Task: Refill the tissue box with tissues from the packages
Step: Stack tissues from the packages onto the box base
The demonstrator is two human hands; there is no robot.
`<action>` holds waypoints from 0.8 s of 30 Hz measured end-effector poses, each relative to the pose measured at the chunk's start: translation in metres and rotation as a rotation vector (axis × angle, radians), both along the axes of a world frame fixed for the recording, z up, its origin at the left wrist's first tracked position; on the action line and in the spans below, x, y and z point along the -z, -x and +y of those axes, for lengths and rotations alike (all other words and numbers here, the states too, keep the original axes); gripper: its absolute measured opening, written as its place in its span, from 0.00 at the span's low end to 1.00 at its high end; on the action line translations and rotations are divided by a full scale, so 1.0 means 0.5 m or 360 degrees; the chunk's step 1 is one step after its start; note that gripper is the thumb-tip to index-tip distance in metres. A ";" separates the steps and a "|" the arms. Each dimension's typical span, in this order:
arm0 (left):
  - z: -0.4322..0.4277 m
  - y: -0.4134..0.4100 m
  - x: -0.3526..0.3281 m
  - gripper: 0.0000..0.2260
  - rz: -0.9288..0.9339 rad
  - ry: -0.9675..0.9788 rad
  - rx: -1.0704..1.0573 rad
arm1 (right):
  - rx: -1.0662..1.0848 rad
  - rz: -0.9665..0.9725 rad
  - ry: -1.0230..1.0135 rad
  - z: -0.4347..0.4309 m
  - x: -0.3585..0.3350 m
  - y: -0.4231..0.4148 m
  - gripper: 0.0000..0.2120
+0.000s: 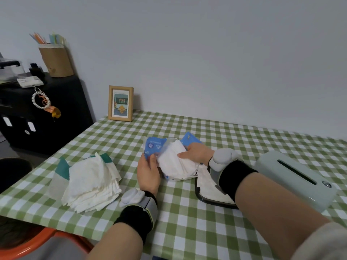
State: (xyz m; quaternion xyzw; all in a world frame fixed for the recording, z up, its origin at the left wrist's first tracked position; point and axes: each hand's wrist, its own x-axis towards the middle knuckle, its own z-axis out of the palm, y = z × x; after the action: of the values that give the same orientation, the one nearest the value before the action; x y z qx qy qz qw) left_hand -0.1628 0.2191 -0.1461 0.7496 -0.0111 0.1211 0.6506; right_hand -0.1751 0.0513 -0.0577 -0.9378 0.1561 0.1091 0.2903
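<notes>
A blue tissue package (153,146) lies torn open in the middle of the checked table. My left hand (148,171) grips its left edge. My right hand (197,152) is closed on the white tissue wad (175,164) bulging out of the package. To the right lies the pale green tissue box lid (293,177) with its slot facing up. In front of it sits the black-rimmed box base (204,198) holding some white tissues, partly hidden by my right forearm. A loose pile of white tissues (92,182) rests on a green and clear wrapper (62,168) at the left.
A wooden picture frame (120,103) stands at the table's far left corner. Beyond the left table edge is a black cabinet (47,117) with a brown holder (56,61) on top. An orange chair rim (28,246) shows at the bottom left.
</notes>
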 end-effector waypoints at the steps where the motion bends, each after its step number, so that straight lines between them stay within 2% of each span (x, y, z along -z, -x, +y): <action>1: 0.000 -0.001 0.003 0.05 -0.0015 -0.0003 -0.0025 | 0.0000 0.0013 -0.0044 0.004 0.005 -0.008 0.14; 5: -0.001 -0.003 0.005 0.04 -0.0058 0.0035 -0.0140 | 0.0018 -0.0048 -0.0120 0.023 0.022 -0.029 0.27; 7: 0.000 -0.003 0.004 0.03 -0.0040 0.0057 -0.0213 | 0.0005 -0.0033 -0.0163 0.035 0.027 -0.037 0.27; 10: 0.002 -0.002 0.003 0.04 -0.0009 0.0099 -0.0293 | 0.0010 -0.0019 -0.0301 0.049 0.025 -0.046 0.16; 12: 0.002 -0.003 0.001 0.06 -0.0009 0.0137 -0.0326 | 0.0075 -0.0043 -0.0485 0.058 0.021 -0.052 0.14; 13: 0.003 -0.003 0.001 0.08 -0.0011 0.0146 -0.0346 | 0.0118 -0.0039 -0.0615 0.062 0.018 -0.053 0.14; 16: 0.002 -0.003 0.001 0.10 -0.0021 0.0137 -0.0394 | 0.0163 0.0087 -0.0881 0.077 0.009 -0.047 0.25; 19: 0.002 -0.002 -0.001 0.11 -0.0028 0.0132 -0.0413 | 0.0110 0.0148 -0.0855 0.085 0.008 -0.040 0.24; 24: 0.005 -0.005 0.001 0.12 0.0045 0.0149 -0.0397 | 0.0332 0.0150 -0.1209 0.041 -0.035 -0.025 0.26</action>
State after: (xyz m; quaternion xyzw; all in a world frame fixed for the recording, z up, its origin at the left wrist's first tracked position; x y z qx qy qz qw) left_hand -0.1604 0.2217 -0.1467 0.7157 0.0972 0.1908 0.6647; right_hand -0.1624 0.0719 -0.0400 -0.7367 0.2122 0.1718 0.6187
